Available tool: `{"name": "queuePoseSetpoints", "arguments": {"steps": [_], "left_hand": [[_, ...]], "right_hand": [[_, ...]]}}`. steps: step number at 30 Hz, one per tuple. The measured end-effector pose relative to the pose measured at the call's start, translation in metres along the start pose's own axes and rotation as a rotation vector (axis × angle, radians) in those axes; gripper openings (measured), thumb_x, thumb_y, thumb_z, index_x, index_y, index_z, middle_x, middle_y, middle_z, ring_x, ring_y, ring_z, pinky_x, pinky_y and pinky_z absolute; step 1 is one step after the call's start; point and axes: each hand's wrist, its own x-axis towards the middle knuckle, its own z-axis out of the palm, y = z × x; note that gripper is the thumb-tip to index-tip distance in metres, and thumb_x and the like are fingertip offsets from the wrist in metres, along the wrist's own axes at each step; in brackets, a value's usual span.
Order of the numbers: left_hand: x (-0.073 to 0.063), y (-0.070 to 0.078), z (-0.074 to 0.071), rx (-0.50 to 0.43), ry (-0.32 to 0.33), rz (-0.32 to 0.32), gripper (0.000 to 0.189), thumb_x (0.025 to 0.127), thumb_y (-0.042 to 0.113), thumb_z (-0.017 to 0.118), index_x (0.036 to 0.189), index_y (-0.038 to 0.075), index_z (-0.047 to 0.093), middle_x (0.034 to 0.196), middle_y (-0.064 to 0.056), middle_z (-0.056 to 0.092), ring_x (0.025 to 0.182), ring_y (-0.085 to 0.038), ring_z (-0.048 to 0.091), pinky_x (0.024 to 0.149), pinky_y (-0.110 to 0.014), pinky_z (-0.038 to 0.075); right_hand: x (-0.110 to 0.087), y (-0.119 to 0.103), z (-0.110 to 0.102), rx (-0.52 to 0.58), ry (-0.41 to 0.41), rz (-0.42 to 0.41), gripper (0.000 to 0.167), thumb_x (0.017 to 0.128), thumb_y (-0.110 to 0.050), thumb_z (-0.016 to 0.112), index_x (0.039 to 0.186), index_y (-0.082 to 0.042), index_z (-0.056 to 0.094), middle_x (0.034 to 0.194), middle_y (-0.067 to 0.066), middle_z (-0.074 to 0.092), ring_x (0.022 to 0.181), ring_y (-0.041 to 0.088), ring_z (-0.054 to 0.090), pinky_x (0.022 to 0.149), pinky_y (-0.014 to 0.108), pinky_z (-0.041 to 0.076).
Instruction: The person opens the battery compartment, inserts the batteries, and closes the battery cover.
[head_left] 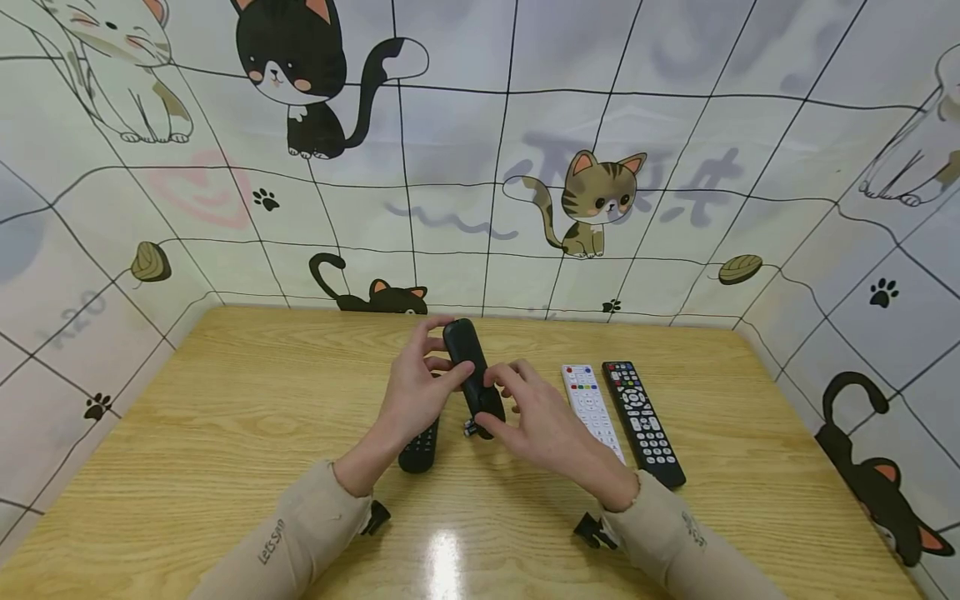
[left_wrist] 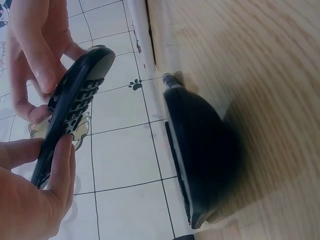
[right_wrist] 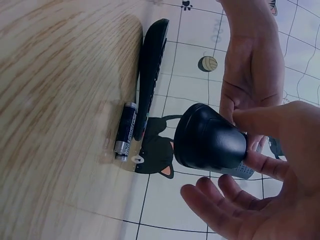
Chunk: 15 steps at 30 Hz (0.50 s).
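A black remote control (head_left: pixel 465 342) is held up over the table, its plain back turned to the head view and its buttons facing down. My left hand (head_left: pixel 416 383) grips its upper part, thumb on one side and fingers on the other. At its lower end my right hand (head_left: pixel 540 417) pinches it between thumb and index finger; the other fingers stand off it in the right wrist view. Below, another black remote (head_left: pixel 418 450) lies on the table, partly covered by the left hand. Dark batteries (right_wrist: pixel 126 129) lie beside that remote.
To the right lie a white remote (head_left: pixel 592 408) and a long black remote with pale buttons (head_left: pixel 643 421), side by side. The wooden table (head_left: pixel 262 392) ends at a cat-printed cloth backdrop (head_left: pixel 465 208) behind and at the sides.
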Motion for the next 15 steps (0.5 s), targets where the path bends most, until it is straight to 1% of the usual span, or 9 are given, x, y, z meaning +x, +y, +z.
{"name": "queuePoseSetpoints", "arguments": {"steps": [5, 9, 15], "left_hand": [[-0.0012, -0.0004, 0.0021, 0.013, 0.012, 0.011, 0.060, 0.094, 0.002, 0.074, 0.146, 0.015, 0.047, 0.113, -0.014, 0.067, 0.087, -0.025, 0.073, 0.067, -0.035, 0.058], [-0.0013, -0.0004, 0.0034, 0.022, 0.018, 0.023, 0.059, 0.094, 0.003, 0.075, 0.145, 0.015, 0.048, 0.111, -0.014, 0.067, 0.088, -0.026, 0.073, 0.066, -0.035, 0.058], [-0.0008, 0.0009, 0.0032, 0.045, 0.024, 0.041, 0.060, 0.093, 0.003, 0.076, 0.146, 0.013, 0.048, 0.110, -0.014, 0.067, 0.088, -0.028, 0.073, 0.065, -0.035, 0.056]], "right_hand": [[0.0008, 0.0012, 0.0018, -0.004, 0.038, -0.015, 0.036, 0.088, -0.015, 0.083, 0.115, -0.011, 0.059, 0.102, 0.005, 0.056, 0.084, 0.026, 0.061, 0.070, 0.033, 0.052], [0.0019, 0.0024, 0.0038, 0.001, 0.065, -0.031, 0.036, 0.086, -0.010, 0.084, 0.113, -0.009, 0.060, 0.096, 0.005, 0.056, 0.079, 0.024, 0.060, 0.067, 0.031, 0.052], [0.0027, 0.0031, 0.0052, 0.074, 0.094, -0.022, 0.037, 0.084, -0.004, 0.083, 0.113, -0.007, 0.060, 0.096, 0.005, 0.057, 0.078, 0.022, 0.060, 0.068, 0.038, 0.058]]}}
